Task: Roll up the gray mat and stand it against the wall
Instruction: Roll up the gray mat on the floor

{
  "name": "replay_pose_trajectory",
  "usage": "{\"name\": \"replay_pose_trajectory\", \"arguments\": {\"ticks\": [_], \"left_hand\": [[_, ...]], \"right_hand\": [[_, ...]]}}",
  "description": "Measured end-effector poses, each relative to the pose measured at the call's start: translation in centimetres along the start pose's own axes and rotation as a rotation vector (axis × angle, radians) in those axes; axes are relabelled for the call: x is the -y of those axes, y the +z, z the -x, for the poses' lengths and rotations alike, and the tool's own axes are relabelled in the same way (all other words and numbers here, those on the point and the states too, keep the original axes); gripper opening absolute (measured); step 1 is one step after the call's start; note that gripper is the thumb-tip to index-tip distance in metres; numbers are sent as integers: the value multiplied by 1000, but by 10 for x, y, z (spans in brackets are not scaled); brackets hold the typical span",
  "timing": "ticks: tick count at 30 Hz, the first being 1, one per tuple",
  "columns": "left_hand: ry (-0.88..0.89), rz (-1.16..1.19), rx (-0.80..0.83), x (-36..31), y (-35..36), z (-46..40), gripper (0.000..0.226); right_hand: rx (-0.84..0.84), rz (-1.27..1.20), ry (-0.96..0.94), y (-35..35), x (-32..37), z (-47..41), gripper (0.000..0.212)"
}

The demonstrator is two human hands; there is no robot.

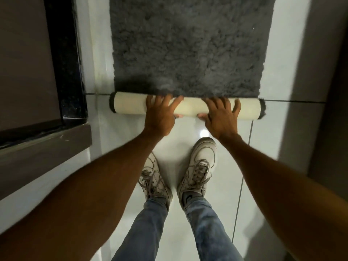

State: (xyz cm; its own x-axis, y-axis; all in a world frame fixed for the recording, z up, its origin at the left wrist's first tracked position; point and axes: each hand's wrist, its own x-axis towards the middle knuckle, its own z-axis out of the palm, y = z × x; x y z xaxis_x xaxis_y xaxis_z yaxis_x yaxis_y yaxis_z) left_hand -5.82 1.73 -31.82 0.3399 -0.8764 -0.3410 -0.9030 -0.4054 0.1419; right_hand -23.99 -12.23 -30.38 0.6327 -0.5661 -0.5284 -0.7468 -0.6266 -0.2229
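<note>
Gray mat (190, 46) lies flat on the shiny white floor (216, 185), filling the view from the middle up to 12 o'clock. It is fluffy on top. Its near end is curled into a roll (130, 107) that shows a cream underside, with dark fuzz poking out at both ends. The roll runs from 9 o'clock to 3 o'clock, right along a dark tile line.

A dark door frame (66, 59) stands at 10 o'clock, well apart from the roll's left end. A gray wall (308, 72) runs along 3 o'clock.

Two legs in blue jeans (203, 223) come in from 6 o'clock, ending in white shoes (199, 166) just below the roll.

The left hand (160, 115) rests on the roll near its middle. Its grip is loose: fingers spread flat over the top, thumb tucked under the near side. The right hand (220, 117) sits just beside it at 3 o'clock, spread the same way, thumb under too.
</note>
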Motion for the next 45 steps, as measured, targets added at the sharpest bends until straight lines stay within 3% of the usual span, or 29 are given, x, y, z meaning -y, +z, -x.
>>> {"name": "replay_pose_trajectory", "arguments": {"ticks": [3, 7, 9, 10, 13, 15, 19, 23, 26, 33, 41, 45], "left_hand": [[39, -10, 161, -7, 0, 28, 65], [27, 87, 463, 4, -22, -16, 68], [26, 166, 539, 14, -35, -45, 66], [38, 180, 451, 15, -39, -52, 61], [40, 197, -57, 5, -37, -42, 21], [16, 208, -244, -9, -21, -22, 16], [17, 123, -124, -18, 10, 7, 61], [38, 83, -26, -4, 6, -27, 94], [11, 2, -27, -3, 0, -55, 99], [-18, 15, -93, -14, -7, -43, 82], [7, 31, 223, -40, -10, 33, 79], [19, 65, 496, -29, -30, -16, 86]], "right_hand": [[142, 30, -4, 4, 2, 30, 57], [327, 12, 36, -12, -6, -5, 65], [230, -50, 74, -24, -7, -24, 70], [98, -54, 94, -27, -4, -26, 66], [-296, -16, -14, -16, 15, -7, 30], [-312, -66, -51, 3, 27, 8, 35], [-78, 43, -35, 25, 17, 18, 74], [-81, 105, -41, 14, 14, -23, 91], [-98, 129, -8, 7, 11, -48, 88], [-115, 95, 35, 0, 23, -28, 66], [146, 44, 38, 15, 23, 49, 63], [380, -28, 61, -13, 13, 3, 69]]}}
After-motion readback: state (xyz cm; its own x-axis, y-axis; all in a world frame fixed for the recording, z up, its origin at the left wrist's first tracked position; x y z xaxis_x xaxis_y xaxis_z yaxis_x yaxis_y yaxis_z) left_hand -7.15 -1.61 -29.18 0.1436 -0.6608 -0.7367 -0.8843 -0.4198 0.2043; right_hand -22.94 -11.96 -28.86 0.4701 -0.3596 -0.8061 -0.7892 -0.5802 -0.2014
